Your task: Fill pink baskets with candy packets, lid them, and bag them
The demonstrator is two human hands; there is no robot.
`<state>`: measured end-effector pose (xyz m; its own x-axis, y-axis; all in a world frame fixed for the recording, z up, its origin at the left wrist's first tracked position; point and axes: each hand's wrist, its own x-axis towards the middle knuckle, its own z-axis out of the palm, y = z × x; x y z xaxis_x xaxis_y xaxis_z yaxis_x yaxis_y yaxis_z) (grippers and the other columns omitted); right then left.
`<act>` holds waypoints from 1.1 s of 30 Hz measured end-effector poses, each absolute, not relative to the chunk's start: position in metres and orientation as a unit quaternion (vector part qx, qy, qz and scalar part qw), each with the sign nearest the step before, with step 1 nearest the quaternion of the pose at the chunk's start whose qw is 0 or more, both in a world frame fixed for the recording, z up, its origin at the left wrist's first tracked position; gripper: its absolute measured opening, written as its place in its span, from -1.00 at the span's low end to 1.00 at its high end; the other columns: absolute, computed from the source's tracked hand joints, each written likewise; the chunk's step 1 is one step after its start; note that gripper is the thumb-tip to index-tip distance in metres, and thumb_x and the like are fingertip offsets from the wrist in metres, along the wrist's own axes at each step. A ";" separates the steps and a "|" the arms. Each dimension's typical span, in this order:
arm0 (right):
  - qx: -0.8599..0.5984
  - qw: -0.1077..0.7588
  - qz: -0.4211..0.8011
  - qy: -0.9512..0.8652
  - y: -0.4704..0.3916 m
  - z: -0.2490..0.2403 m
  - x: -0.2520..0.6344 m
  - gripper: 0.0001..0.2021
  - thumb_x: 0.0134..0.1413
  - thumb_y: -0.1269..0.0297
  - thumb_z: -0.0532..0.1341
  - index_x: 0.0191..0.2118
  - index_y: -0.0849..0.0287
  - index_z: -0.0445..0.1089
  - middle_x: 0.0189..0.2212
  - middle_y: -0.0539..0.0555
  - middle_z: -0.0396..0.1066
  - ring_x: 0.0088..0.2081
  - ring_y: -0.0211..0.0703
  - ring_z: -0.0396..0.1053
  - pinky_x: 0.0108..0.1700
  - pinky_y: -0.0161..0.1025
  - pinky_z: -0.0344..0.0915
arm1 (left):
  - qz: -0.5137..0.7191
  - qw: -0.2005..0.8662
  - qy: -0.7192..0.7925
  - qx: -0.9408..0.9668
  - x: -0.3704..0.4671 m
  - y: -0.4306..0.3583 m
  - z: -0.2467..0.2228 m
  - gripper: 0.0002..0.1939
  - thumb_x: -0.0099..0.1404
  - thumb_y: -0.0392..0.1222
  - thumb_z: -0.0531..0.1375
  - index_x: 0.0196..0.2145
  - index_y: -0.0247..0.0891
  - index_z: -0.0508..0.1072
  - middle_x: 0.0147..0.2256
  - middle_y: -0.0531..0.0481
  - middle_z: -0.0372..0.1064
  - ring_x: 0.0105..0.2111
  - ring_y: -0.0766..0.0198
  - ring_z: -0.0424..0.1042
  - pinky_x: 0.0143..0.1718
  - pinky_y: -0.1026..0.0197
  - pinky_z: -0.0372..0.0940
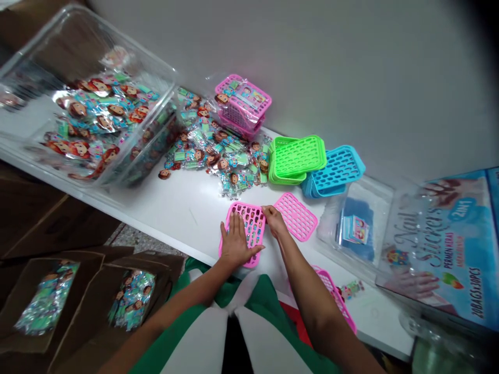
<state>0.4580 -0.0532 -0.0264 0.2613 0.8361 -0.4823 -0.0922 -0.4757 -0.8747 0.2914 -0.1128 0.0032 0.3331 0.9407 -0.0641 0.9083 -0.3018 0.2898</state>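
Note:
My left hand (234,244) lies flat with fingers spread on a pink perforated plastic basket (255,221) at the table's front edge. Character packets show through its holes. At the basket's upper right corner, my right hand (275,222) has its fingers pinched on the rim. Just right of that hand lies a flat pink perforated lid (297,216). Behind the basket spreads a heap of clear character packets (230,156). Partly hidden under my right forearm is another pink basket (337,298), with a loose packet (352,290) beside it.
Stacked green baskets (298,158), blue baskets (335,169) and wrapped pink baskets (244,104) line the wall. A clear bin (156,124) of packets stands left. On the right are a clear container (384,197) and a sticker box (460,244). Cardboard boxes (91,291) sit below.

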 end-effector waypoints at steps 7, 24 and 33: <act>-0.693 0.386 0.474 -0.382 -0.054 -0.026 0.453 -0.63 0.02 -0.12 0.09 -0.49 0.11 0.20 -0.62 -0.12 0.22 -0.52 -0.25 0.18 -0.42 -0.31 0.13 | 0.070 0.112 0.569 0.811 0.289 -0.113 -0.002 0.09 0.05 0.49 -0.02 0.32 -0.33 -0.12 0.32 -0.40 -0.29 0.31 -0.22 -0.35 0.18 -0.36 -0.39; -0.689 0.159 0.231 -0.669 -0.036 -0.002 0.432 -0.57 0.24 -0.02 -0.06 -0.12 0.09 0.46 -0.19 0.16 0.42 -0.12 -0.06 0.30 -0.05 -0.20 0.12 | 0.076 0.121 0.574 0.806 0.288 -0.115 -0.001 0.03 0.11 0.43 -0.04 0.32 -0.32 -0.12 0.32 -0.37 -0.29 0.31 -0.19 -0.37 0.15 -0.34 -0.26; -0.625 0.063 0.418 -0.657 0.014 0.013 0.398 -0.53 0.10 -0.17 0.05 -0.44 0.11 0.48 -0.58 0.00 0.42 -0.50 -0.23 0.32 -0.44 -0.35 0.06 | 0.083 0.133 0.584 0.797 0.289 -0.116 -0.009 0.07 0.07 0.48 -0.07 0.32 -0.33 -0.11 0.31 -0.37 -0.21 0.31 -0.23 -0.35 0.16 -0.35 -0.29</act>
